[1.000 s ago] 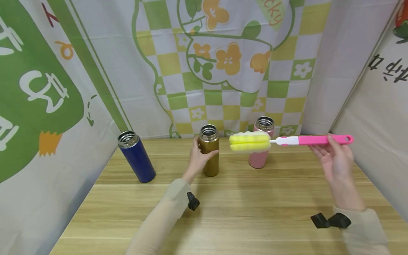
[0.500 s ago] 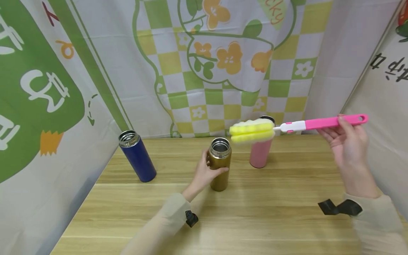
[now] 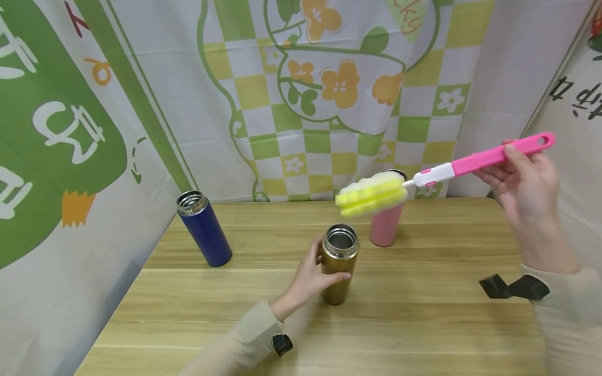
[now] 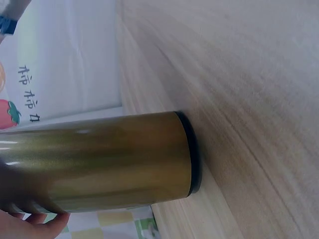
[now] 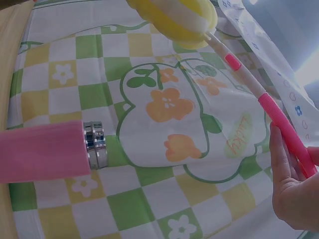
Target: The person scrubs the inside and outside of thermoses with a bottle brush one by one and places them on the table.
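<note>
My left hand [image 3: 317, 274] grips a gold thermos bottle [image 3: 339, 271] round its body; the bottle is lidless, its steel mouth facing up. In the left wrist view the gold bottle's dark base [image 4: 192, 154] is close to the wooden surface; I cannot tell whether it touches. My right hand [image 3: 531, 190] pinches the pink handle of a bottle brush [image 3: 489, 154]. The brush slants down to the left, and its yellow and white sponge head [image 3: 371, 194] hangs above and slightly right of the gold bottle's mouth, apart from it.
A pink thermos [image 3: 385, 227] stands behind the sponge head, partly hidden by it. Farther left stands a blue thermos [image 3: 205, 230], also lidless. The wooden table [image 3: 423, 324] ends at a patterned cloth [image 3: 320, 141] behind, with printed cloths at both sides.
My left hand has brought the gold bottle toward me and to the right. My right hand has risen and moved right, so the brush now tilts with its sponge head lower.
</note>
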Tool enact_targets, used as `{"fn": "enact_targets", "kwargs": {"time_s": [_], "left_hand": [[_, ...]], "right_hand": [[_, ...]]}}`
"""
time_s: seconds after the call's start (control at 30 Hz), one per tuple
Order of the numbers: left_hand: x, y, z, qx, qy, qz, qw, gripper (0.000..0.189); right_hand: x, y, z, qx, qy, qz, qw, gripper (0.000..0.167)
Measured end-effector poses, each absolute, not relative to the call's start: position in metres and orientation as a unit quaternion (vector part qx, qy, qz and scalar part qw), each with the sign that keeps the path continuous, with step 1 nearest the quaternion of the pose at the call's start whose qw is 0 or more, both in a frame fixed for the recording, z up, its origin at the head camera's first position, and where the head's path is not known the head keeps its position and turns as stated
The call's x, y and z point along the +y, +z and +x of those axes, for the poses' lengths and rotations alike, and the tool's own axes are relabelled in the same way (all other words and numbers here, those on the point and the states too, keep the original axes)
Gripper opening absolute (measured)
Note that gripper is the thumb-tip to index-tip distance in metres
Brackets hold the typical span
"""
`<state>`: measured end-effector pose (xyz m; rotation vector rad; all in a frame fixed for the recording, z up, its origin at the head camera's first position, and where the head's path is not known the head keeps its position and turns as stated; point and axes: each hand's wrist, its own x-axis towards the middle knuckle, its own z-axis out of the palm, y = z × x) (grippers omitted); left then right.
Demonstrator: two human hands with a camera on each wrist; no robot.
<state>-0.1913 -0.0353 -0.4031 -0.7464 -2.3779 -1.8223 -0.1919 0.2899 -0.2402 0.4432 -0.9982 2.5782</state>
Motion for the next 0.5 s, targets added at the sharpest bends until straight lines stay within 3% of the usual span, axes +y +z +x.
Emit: {"fn": "enact_targets", "kwargs": {"time_s": [0.23, 0.5], "left_hand": [[-0.038, -0.406, -0.189, -0.769, -0.592, -0.239, 0.026, 0.079], [-0.041, -0.405, -0.191, -0.775, -0.589, -0.231, 0.001, 0.08]], "right_hand": [[0.278, -0.21, -0.196, -0.403, 0.879, 0.188, 0.171, 0.017], [0.261, -0.177, -0.203, -0.479, 0.85, 0.191, 0.106, 0.029]]}}
